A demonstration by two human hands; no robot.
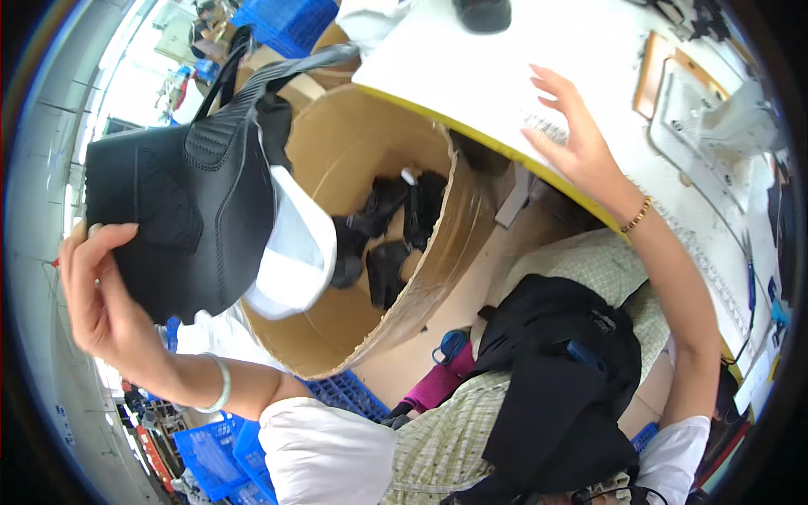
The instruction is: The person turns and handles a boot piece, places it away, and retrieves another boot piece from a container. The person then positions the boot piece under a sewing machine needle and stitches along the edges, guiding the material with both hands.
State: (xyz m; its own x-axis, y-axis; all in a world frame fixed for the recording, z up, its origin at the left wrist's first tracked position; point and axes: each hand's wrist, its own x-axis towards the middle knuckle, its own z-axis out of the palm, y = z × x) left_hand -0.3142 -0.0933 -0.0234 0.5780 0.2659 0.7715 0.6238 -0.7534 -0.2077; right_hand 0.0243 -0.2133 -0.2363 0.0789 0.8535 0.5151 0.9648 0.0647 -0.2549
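At the left, my left hand (105, 290) pinches the edge of a black shoe upper (177, 210) between thumb and fingers. The upper has stitched seams, a ribbed patch and a long strap-like end reaching up toward the table. A smooth white piece (295, 252) shows at its lower right side, over the rim of a large cardboard box (337, 353). Inside the box lie several black pieces (387, 210). Over the white tabletop (454, 76), my right hand (576, 139) is open with its fingers apart, holding nothing.
A sewing machine (741, 126) stands at the right of the table. The table has a yellow edge (505, 151). Black fabric (555, 379) lies on my lap over a checked apron (446, 446). Blue crates (206, 454) stand lower left, and another blue crate (286, 25) is at the top.
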